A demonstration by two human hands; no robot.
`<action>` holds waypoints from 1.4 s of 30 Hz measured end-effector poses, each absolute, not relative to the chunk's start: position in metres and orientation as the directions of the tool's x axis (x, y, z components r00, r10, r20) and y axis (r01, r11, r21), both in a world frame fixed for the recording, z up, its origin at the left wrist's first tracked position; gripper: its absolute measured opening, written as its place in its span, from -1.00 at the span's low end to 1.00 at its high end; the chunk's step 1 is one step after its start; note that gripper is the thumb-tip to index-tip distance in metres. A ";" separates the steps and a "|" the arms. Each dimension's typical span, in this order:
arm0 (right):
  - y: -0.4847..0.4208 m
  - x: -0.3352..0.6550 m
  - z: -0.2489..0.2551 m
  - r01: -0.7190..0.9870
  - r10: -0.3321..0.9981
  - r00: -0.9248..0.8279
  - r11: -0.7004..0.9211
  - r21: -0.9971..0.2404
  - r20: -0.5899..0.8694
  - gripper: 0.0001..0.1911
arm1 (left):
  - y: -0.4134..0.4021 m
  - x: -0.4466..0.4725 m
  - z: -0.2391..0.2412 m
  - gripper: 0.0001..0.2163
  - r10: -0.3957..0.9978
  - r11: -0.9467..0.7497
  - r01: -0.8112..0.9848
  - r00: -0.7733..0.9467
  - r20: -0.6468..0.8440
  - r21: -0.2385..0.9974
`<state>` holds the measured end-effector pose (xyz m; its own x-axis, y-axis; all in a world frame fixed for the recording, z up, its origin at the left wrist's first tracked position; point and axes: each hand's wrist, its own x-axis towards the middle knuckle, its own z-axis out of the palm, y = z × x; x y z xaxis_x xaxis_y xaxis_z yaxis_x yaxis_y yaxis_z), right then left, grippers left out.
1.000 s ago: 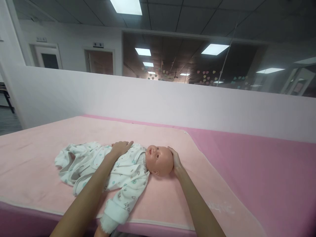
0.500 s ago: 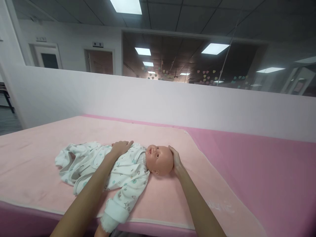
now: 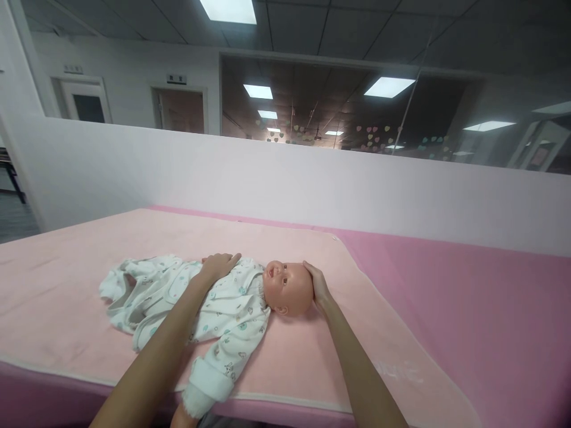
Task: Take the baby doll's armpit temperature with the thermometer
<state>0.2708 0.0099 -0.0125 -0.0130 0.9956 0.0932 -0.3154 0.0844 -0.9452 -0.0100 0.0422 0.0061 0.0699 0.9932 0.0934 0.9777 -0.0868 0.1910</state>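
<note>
A baby doll [image 3: 289, 289] lies on its back on a light pink towel [image 3: 294, 351], head to the right. It wears a white printed romper [image 3: 232, 312] with one sleeve reaching the near table edge. My left hand [image 3: 218, 265] lies flat on the doll's chest, fingers stretched out. My right hand [image 3: 316, 283] cups the top of the doll's head, fingers curved against it.
The towel covers the left part of a darker pink padded table [image 3: 468, 321]. A low white partition wall [image 3: 289, 184] runs behind the table, with glass panes above it. Doors show at the far left.
</note>
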 end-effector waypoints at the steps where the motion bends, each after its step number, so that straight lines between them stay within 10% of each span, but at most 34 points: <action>1: 0.010 0.270 -0.012 -0.322 0.995 -0.004 0.094 -0.942 0.100 -0.70 | 0.042 -0.010 0.006 -0.51 0.994 -0.080 0.977 0.063 0.091 0.197; 24: 0.008 0.276 -0.005 -0.273 0.988 0.051 0.157 -0.949 0.149 -0.64 | 0.041 -0.010 0.007 -0.52 0.990 -0.112 0.981 0.097 0.099 0.161; 38: 0.006 0.271 -0.003 -0.272 0.991 0.027 0.132 -0.953 0.129 -0.67 | 0.047 -0.012 0.001 -0.60 0.940 -0.096 0.901 -0.057 0.336 0.422; 42: 0.005 0.267 -0.007 -0.236 0.994 -0.079 0.056 -0.970 0.077 -0.62 | 0.031 -0.007 0.012 -0.64 0.880 -0.333 0.598 -0.080 0.468 0.729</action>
